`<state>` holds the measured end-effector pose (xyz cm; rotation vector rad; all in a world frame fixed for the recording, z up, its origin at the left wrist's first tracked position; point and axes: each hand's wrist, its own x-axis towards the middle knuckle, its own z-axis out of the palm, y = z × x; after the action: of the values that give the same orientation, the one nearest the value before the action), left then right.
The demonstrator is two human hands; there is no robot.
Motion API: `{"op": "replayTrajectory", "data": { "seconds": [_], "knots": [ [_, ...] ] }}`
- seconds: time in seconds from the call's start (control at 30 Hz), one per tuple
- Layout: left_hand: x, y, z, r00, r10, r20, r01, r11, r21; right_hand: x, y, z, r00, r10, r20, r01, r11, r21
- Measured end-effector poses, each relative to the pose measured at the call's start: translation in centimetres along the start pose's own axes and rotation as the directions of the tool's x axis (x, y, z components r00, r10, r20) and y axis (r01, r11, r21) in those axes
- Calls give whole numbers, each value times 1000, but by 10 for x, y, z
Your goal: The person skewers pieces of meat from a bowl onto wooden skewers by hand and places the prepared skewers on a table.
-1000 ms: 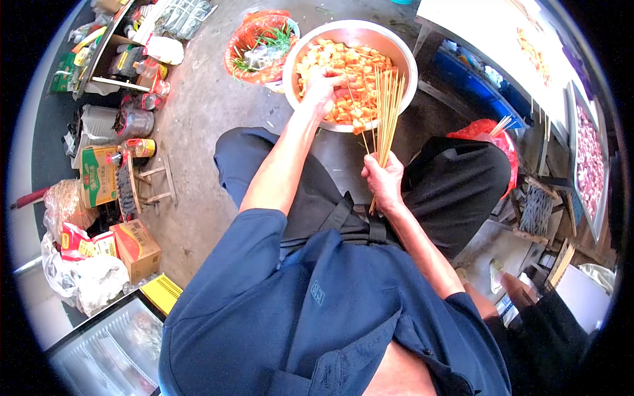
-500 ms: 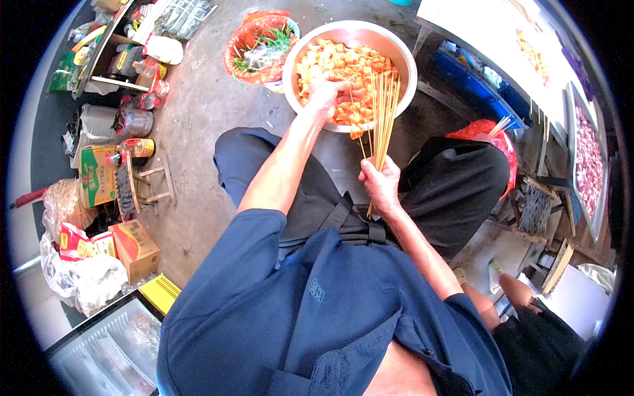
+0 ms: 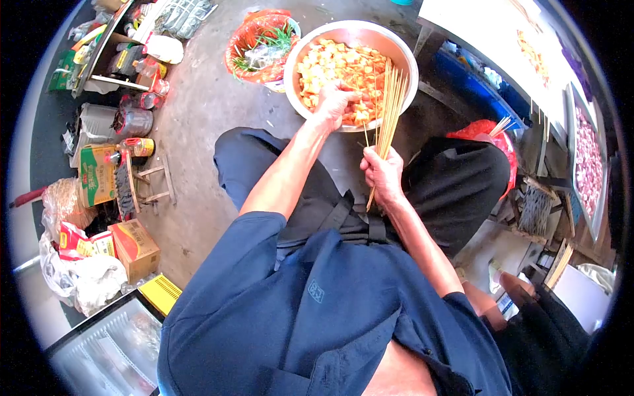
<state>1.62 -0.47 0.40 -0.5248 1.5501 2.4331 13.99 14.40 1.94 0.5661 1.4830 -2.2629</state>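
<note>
Pale wooden skewers, thin and bundled [image 3: 394, 99], are closed in our right hand [image 3: 383, 171], gripped low so that, we judge, the upper lengths fan free over the basin. One skewer stands slightly apart, orange pieces near its upper end. Our left hand [image 3: 335, 104] is at the orange-coated chunks [image 3: 325, 58], fingers bent among them; we cannot tell whether its grip has closed on a piece.

The chunks lie in the wide, round silvery metal basin [image 3: 407, 63], just beyond our knees, presumably for short reaches. Beside it, to the left: a bucket lined with red plastic [image 3: 238, 51], holding green stalks and clear plastic. To the right, a red plastic bag [image 3: 505, 158] with skewer ends upright, likely within easy reach. Farther right, a white tabletop [image 3: 472, 18] and a metal tray of pinkish pieces [image 3: 588, 158].
</note>
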Motion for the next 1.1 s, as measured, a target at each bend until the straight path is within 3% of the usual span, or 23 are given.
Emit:
{"op": "replayTrajectory", "data": {
  "seconds": [0.27,0.33,0.37,0.4,0.43,0.47,0.5,0.53,0.6,0.7,0.83,0.9,0.93,1.0,1.03,1.1],
  "knots": [
    [15,-7,-8,995,19,97,-6,991,-135,9,-11,-10,997,-70,-16,71,995,64],
    [19,-8,-11,977,201,70,-212,942,259,10,-14,-16,995,-97,-33,100,992,81],
    [22,-7,-14,976,186,111,-216,795,567,10,-15,-18,993,-107,-42,111,990,89],
    [21,-8,-12,976,186,112,-216,796,566,9,-17,-20,992,-118,-51,122,988,98],
    [18,-9,-9,917,259,305,-399,541,741,9,-19,-21,992,-118,-52,123,988,98],
    [17,-9,-8,827,258,500,-554,224,802,8,-19,-22,991,-119,-62,125,987,100],
    [16,-9,-7,828,165,537,-559,150,816,7,-19,-24,990,-120,-72,127,987,102],
    [16,-10,-6,828,163,537,-559,151,815,7,-19,-25,990,-119,-74,126,987,102],
    [15,-10,-1,797,216,565,-581,17,814,9,-17,-26,989,-125,-76,131,988,85],
    [16,-5,5,848,85,522,-528,56,848,8,-17,-24,990,-111,-90,117,991,67],
    [17,-8,3,854,86,513,-517,35,855,7,-16,-25,990,-110,-86,117,990,73],
    [20,-8,-2,872,82,482,-487,232,842,8,-15,-27,989,-114,-92,122,988,96],
    [20,-6,-4,872,81,482,-487,232,842,8,-15,-28,989,-113,-93,122,988,97],
    [21,-4,-7,916,36,399,-378,411,830,8,-15,-29,989,-102,-111,112,989,91],
    [23,-3,-7,899,72,431,-430,321,844,8,-16,-29,989,-102,-109,113,989,92],
    [20,-5,-5,884,121,452,-466,296,834,9,-16,-29,989,-91,-119,101,992,80]
  ]
}}
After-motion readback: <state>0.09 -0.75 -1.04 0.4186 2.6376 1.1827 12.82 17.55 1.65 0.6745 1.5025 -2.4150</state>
